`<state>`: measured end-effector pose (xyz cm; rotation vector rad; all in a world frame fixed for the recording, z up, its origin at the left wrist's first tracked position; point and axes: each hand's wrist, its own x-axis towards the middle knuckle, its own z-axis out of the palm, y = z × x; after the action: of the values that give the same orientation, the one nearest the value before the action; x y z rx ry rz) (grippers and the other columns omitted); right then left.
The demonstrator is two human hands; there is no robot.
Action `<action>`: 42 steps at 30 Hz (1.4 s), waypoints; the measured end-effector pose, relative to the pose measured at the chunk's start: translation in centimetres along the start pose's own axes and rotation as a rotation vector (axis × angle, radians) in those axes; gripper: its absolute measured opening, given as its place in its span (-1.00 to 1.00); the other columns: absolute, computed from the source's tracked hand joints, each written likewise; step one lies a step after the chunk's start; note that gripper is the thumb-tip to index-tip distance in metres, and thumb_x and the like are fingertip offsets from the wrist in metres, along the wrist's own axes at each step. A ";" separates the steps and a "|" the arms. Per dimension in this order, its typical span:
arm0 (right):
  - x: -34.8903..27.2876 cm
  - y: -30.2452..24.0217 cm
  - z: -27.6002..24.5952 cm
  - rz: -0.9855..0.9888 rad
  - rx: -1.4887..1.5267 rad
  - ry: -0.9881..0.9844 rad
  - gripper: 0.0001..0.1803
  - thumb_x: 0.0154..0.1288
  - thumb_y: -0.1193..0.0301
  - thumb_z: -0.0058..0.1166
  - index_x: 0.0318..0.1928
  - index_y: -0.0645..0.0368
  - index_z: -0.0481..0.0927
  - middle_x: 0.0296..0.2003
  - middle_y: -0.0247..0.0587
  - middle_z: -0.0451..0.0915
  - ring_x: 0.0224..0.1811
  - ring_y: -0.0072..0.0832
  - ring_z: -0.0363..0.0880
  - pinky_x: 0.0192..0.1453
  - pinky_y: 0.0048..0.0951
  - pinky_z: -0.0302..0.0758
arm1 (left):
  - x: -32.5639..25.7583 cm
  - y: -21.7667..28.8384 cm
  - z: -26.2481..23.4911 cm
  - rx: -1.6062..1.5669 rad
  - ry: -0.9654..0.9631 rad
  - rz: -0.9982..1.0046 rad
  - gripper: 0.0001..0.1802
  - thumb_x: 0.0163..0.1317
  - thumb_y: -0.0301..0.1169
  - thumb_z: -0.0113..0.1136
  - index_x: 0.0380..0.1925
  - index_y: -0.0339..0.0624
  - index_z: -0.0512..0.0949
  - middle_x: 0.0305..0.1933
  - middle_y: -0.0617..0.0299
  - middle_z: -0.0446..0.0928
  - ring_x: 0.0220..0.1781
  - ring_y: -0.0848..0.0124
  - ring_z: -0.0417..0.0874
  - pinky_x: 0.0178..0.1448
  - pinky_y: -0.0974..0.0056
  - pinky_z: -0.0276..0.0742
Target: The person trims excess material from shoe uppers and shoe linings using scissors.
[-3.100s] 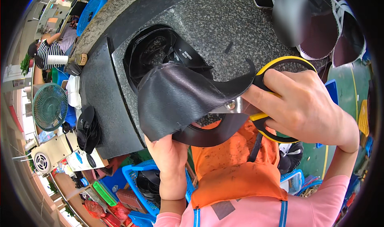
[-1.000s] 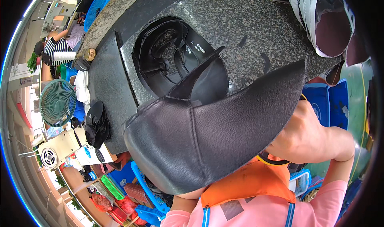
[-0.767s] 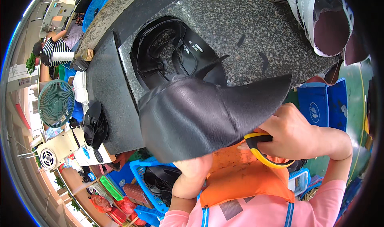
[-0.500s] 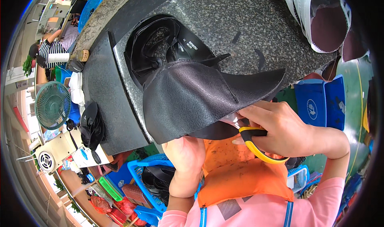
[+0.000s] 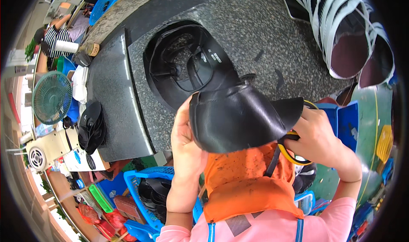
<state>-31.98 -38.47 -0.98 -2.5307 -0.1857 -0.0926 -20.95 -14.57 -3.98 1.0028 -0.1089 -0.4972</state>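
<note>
Holding the left edge of a curved black leather piece (image 5: 238,120), the left hand (image 5: 186,142) sits at 1 end of its long axis, which runs left to right before the orange apron (image 5: 251,199). The right hand (image 5: 318,131), nearer the narrow right end, grips yellow-and-black scissors (image 5: 289,158), blades hidden.

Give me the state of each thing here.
Left hand: holding black leathery piece
Black leathery piece: held, curved
Right hand: gripping scissors
Scissors: blades hidden, open or shut unclear
Black looped leather: resting on counter, open in the middle
Blue basket: holding black pieces
Green fan: spinning unclear
</note>
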 end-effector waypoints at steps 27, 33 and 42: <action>4.9 -5.3 -5.9 -0.281 -0.514 0.104 -0.28 -0.26 0.16 0.39 0.09 -0.07 0.63 -0.41 -0.28 0.33 -0.44 -0.36 0.41 -0.36 -0.33 0.32 | -1.6 6.4 -0.3 -0.276 -0.075 -0.245 -0.71 0.46 -0.39 -0.05 -0.08 -0.45 0.51 -0.26 -0.02 0.62 -0.26 0.16 0.72 -0.10 0.12 0.68; 5.0 -5.1 -5.7 -0.304 -0.459 0.085 -0.27 -0.35 0.20 0.43 0.00 0.13 0.63 -0.43 -0.22 0.32 -0.46 -0.29 0.41 -0.41 -0.29 0.35 | -2.0 6.3 -0.7 -0.267 -0.259 -0.218 -0.66 0.48 -0.37 -0.10 0.00 -0.47 0.49 -0.25 -0.05 0.63 -0.25 0.15 0.72 -0.08 0.11 0.67; 4.5 -5.2 -6.1 -0.398 -0.539 0.072 -0.30 -0.27 0.25 0.30 0.08 0.02 0.64 -0.51 -0.35 0.17 -0.60 -0.48 0.31 -0.55 -0.42 0.27 | -2.5 7.2 -0.5 -0.179 -0.342 -0.266 -0.66 0.43 -0.42 0.02 0.07 -0.47 0.48 -0.23 0.01 0.63 -0.19 0.25 0.70 -0.01 0.18 0.62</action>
<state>-28.46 -37.22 7.47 -2.9766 -0.7182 -0.4418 -20.52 -9.92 2.03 0.7533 -0.2336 -0.9048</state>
